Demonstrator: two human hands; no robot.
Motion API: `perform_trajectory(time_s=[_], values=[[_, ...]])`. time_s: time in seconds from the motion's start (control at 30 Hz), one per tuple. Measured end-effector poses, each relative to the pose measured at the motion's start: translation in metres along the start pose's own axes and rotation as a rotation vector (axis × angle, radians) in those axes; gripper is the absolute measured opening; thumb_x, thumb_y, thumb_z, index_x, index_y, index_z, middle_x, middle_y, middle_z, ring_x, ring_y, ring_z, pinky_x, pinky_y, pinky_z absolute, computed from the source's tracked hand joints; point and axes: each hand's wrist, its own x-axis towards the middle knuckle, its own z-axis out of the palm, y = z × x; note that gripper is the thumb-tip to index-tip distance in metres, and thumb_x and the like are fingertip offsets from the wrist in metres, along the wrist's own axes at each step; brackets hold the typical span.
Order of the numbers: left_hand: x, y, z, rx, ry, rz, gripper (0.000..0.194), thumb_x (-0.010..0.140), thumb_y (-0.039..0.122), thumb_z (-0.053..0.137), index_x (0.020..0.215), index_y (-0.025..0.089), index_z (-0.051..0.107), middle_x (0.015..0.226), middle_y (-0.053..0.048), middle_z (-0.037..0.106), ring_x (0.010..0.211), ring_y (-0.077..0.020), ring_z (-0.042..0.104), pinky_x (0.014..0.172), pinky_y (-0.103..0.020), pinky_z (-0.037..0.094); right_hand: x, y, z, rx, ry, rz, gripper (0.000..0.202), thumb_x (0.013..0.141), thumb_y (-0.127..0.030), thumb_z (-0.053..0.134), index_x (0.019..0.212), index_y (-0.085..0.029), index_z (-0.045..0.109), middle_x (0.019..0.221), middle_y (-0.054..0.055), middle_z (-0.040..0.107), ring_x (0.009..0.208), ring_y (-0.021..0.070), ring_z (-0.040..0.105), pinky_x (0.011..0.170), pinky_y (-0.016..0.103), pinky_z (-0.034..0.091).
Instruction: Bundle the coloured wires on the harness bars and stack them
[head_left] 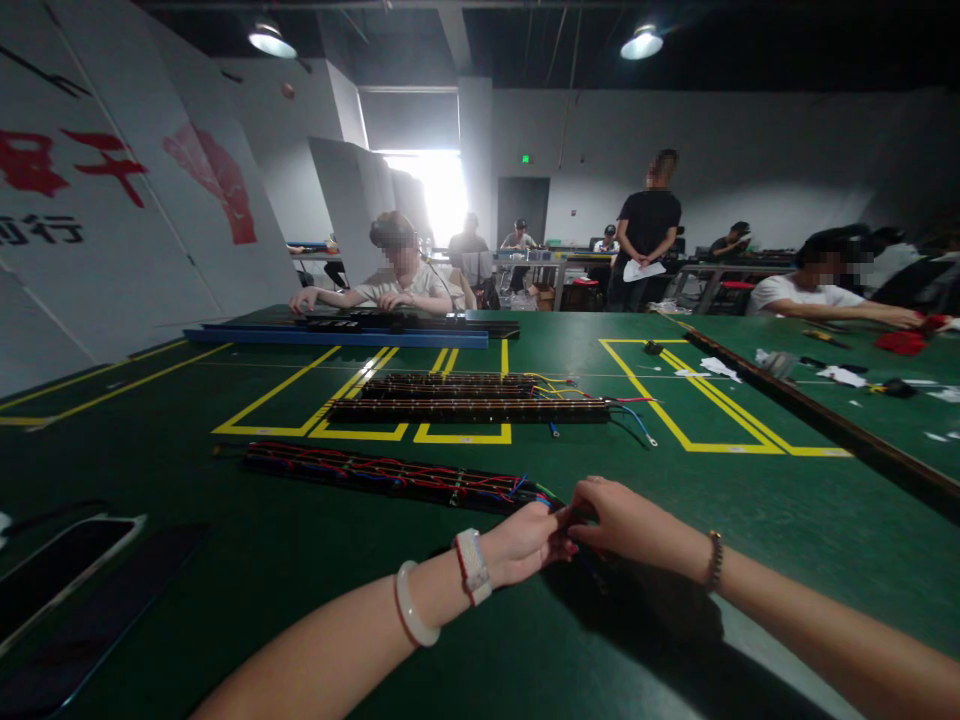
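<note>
Both the left hand (527,543) and right hand (621,522) are holding fingers (586,492) bunched, exact grip hidden, at the wired end of a strip (352,468) lying on the table (225,580), its body seeming stiff, safer to grasp than the soft wires (517,487).

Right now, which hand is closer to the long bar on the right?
Right. The right hand is apart from the long bar, to its left; the left hand is farther left.

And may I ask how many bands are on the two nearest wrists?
3: a pale bangle and a woven band behind the left hand, and a dark bracelet behind the right hand.
</note>
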Motion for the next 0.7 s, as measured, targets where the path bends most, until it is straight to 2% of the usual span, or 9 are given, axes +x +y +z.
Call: perform_trajectory(time_s=[0.17,0.33,0.5,0.7], values=[[-0.004,0.004,0.000,-0.012,-0.058,0.009,0.009,0.086,0.013,0.051,0.081,0.008,0.057,0.066,-0.001,0.055,0.050,-0.0046,0.048,0.054,-0.019,0.037,0.004,0.004,-0.007,0.046,-0.058,0.050,0.021,0.077,-0.038,0.060,0.083,-0.018,0.057,0.081,0.006,0.062,0.067,0.0166,0.055,0.055,0.026,0.038],[-0.009,0.010,-0.003,-0.004,-0.084,-0.039,0.018,0.089,0.015,0.044,0.079,0.007,0.057,0.065,-0.004,0.057,0.048,-0.0050,0.048,0.052,-0.018,0.035,0.019,0.023,-0.022,0.019,-0.119,-0.068,0.012,0.082,-0.024,0.054,0.090,-0.019,0.063,0.084,0.005,0.065,0.076,0.0181,0.058,0.066,0.029,0.041],[-0.012,0.013,-0.004,0.000,-0.108,-0.043,0.021,0.090,0.022,0.045,0.081,0.008,0.057,0.062,-0.001,0.055,0.046,-0.0040,0.044,0.049,-0.018,0.031,0.033,0.037,-0.031,-0.123,-0.080,-0.224,0.013,0.085,-0.019,0.055,0.089,-0.021,0.066,0.088,0.002,0.067,0.086,0.0177,0.060,0.085,0.035,0.036],[-0.017,0.016,-0.006,0.142,-0.201,-0.050,0.019,0.086,0.023,0.052,0.090,0.007,0.062,0.064,0.001,0.055,0.041,-0.0006,0.030,0.046,-0.019,0.022,0.047,0.044,-0.029,-0.329,-0.044,-0.340,0.014,0.088,-0.014,0.052,0.084,-0.018,0.066,0.085,0.003,0.065,0.081,0.0155,0.057,0.079,0.030,0.034]])
